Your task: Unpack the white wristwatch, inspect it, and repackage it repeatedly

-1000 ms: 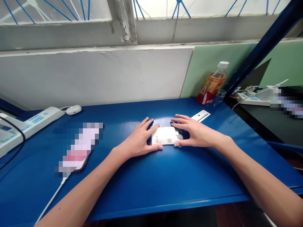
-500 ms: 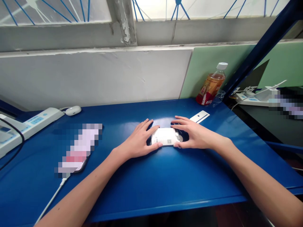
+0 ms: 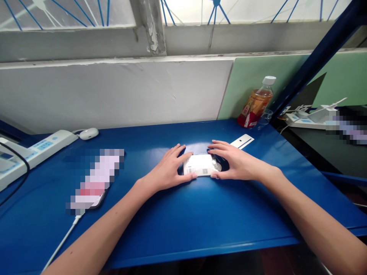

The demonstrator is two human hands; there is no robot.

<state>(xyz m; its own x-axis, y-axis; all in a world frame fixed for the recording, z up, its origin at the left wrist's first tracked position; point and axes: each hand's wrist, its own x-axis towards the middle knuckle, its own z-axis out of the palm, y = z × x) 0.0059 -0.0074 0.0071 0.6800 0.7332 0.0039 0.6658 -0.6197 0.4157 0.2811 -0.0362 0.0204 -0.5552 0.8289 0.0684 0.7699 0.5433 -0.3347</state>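
A small flat white package (image 3: pixel 197 165) with printed text and a square code lies on the blue desk. Its right end looks glossy, like clear wrap. My left hand (image 3: pixel 172 168) grips its left end, thumb along the near edge and index finger at the far edge. At the other end my right hand (image 3: pixel 236 162) spans it the same way, thumb in front and fingers behind. Just behind my right hand a white strip-shaped card (image 3: pixel 243 141) with a hole and a dark slot lies flat, partly covered by the fingers.
On the left lie a phone (image 3: pixel 97 179) with a blurred screen, a white cable (image 3: pixel 61 240), a power strip (image 3: pixel 47 144) and a white mouse-like object (image 3: pixel 88 133). A drink bottle (image 3: pixel 255 105) stands at the back right beside a blue post (image 3: pixel 312 57).
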